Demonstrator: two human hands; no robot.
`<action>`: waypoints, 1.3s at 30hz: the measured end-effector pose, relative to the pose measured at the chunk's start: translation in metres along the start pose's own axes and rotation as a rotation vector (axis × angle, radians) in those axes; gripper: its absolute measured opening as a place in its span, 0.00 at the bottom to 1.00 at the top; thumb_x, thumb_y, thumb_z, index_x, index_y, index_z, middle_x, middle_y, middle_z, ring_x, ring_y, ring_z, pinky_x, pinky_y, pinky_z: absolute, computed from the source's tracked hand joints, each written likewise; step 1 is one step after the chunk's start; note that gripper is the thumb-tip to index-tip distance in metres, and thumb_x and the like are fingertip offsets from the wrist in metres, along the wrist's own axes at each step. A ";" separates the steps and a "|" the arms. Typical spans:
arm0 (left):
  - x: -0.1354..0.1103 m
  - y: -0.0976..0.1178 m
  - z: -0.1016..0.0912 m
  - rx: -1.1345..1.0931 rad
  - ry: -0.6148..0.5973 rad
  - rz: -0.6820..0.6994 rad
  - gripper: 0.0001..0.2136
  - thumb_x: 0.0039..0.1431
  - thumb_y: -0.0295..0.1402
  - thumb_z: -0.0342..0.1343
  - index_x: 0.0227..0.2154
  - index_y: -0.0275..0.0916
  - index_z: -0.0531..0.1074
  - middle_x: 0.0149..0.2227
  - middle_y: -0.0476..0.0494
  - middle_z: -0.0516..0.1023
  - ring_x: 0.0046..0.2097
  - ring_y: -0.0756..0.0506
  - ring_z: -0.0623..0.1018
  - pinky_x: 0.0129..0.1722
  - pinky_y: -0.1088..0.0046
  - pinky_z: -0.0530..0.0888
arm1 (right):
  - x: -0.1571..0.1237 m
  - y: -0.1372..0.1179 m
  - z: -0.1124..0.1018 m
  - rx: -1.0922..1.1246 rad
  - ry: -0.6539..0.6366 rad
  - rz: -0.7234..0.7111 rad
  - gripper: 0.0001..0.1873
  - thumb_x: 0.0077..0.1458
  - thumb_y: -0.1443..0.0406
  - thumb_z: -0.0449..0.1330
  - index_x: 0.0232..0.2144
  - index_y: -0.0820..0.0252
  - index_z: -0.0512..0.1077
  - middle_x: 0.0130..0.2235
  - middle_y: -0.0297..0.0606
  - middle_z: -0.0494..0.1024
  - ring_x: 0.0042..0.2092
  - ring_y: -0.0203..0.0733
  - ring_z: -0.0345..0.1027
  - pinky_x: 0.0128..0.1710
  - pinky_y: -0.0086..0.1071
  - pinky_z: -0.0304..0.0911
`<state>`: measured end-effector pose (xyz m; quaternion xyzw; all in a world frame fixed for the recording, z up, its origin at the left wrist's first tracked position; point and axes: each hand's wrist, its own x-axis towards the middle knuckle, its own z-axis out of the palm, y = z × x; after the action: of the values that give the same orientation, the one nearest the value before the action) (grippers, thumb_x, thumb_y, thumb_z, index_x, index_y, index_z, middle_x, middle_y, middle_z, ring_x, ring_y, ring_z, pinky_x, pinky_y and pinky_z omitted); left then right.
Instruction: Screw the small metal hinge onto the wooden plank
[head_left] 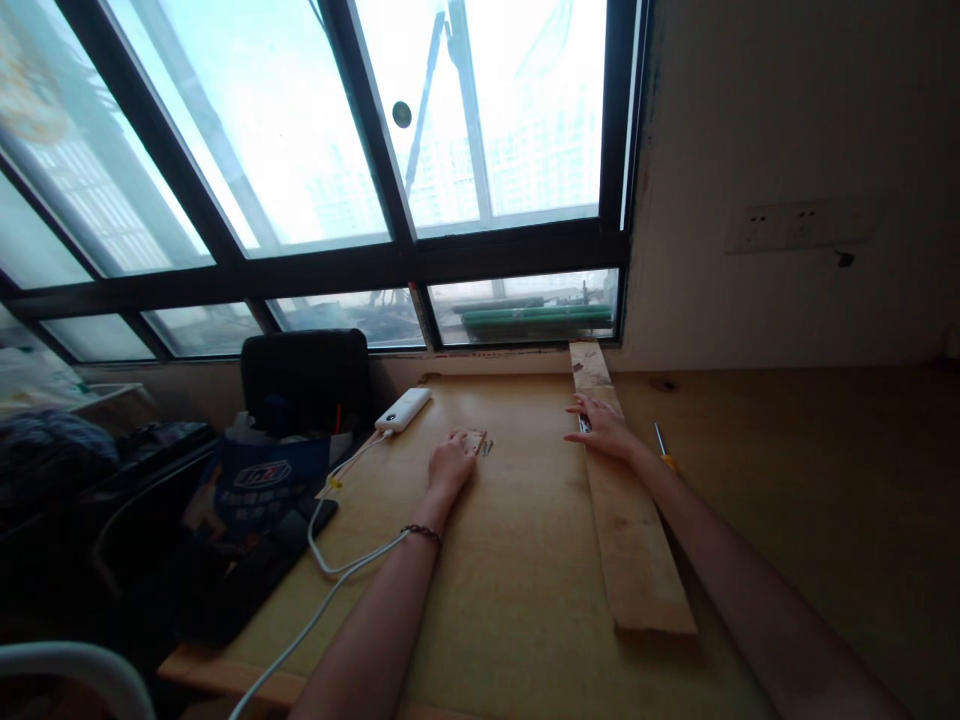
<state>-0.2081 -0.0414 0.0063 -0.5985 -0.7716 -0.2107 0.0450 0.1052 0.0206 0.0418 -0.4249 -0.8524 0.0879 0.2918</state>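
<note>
My left hand (pixel 452 460) rests on the wooden table (pixel 517 560), fingers curled over a small flat wooden piece (pixel 475 440) with tiny metal bits beside it. My right hand (pixel 604 425) lies on a long wooden plank (pixel 626 510) that runs from the window sill toward me. Its fingers are stretched out over a small dark metal object (pixel 583 424) on the plank. A screwdriver with a yellow handle (pixel 663 448) lies just right of that wrist.
A white power bank (pixel 403 409) with a white cable (pixel 330 560) lies left of my left hand. A blue bag (pixel 255 485) and a black chair back (pixel 304 378) stand at the table's left edge. Large windows fill the wall ahead; wall sockets (pixel 784 225) sit on the right.
</note>
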 end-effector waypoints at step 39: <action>-0.032 0.056 -0.008 0.040 0.055 0.324 0.21 0.61 0.42 0.35 0.37 0.43 0.74 0.27 0.40 0.75 0.31 0.46 0.73 0.31 0.74 0.62 | -0.099 0.029 -0.022 0.003 0.229 0.416 0.26 0.47 0.57 0.55 0.47 0.62 0.62 0.49 0.50 0.68 0.53 0.53 0.59 0.51 0.47 0.54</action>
<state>-0.1479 -0.0626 0.0188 -0.7081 -0.6675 -0.2017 0.1113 0.1838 -0.0401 0.0060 -0.5982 -0.7076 0.0985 0.3630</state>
